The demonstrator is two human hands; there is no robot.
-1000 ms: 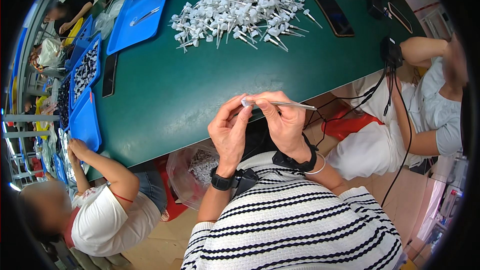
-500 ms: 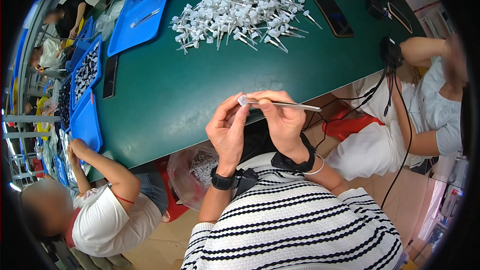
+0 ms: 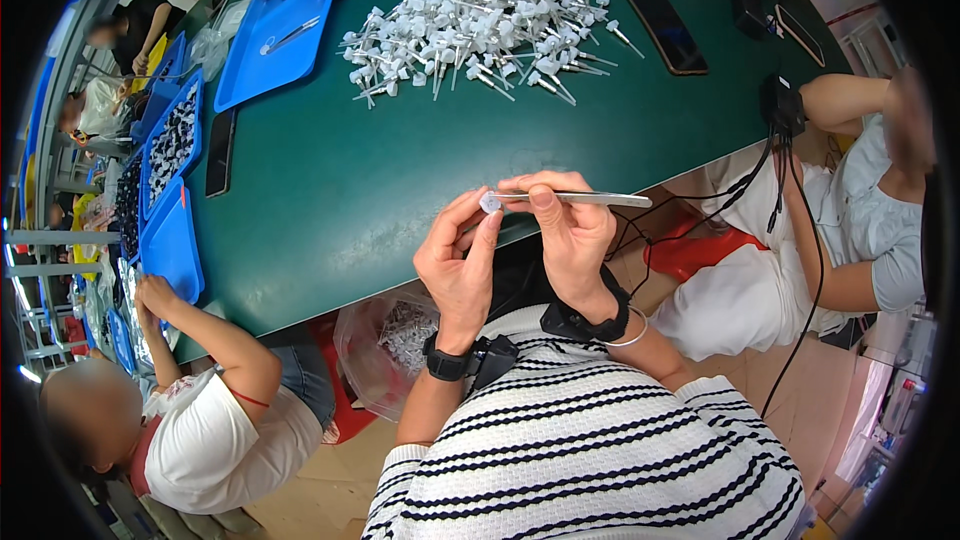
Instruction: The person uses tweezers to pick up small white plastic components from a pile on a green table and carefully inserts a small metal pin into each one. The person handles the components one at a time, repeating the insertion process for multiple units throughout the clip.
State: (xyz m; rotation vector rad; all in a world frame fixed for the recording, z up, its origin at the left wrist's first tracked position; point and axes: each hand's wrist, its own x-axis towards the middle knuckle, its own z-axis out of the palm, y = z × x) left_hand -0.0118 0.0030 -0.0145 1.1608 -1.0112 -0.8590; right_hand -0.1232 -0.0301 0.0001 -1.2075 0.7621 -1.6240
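Between thumb and fingers, my left hand [image 3: 458, 255] pinches a small whitish plastic piece [image 3: 489, 202], its round face turned up. My right hand [image 3: 570, 240] is closed round metal tweezers [image 3: 605, 199], whose tips meet the piece from the right. Whether the tips grip it or only touch it is too small to tell. Both hands are held close together over the table's near edge. Beyond them on the green tabletop [image 3: 300, 230] lies a large heap of white plastic pump heads with thin tubes [image 3: 480, 25].
At left are a blue tray [image 3: 245, 75] with tweezers, a phone [image 3: 221, 152] and bins of small dark parts [image 3: 173, 150]. Another phone [image 3: 665, 30] lies right of the heap. A clear bag of parts [image 3: 385, 345] stands below the edge. Co-workers sit on both sides; cables [image 3: 785, 155] hang at right.
The plastic piece has been tilted so more of its round face shows. My right hand and the tweezers have shifted slightly up and right, and the tweezers lie more level.
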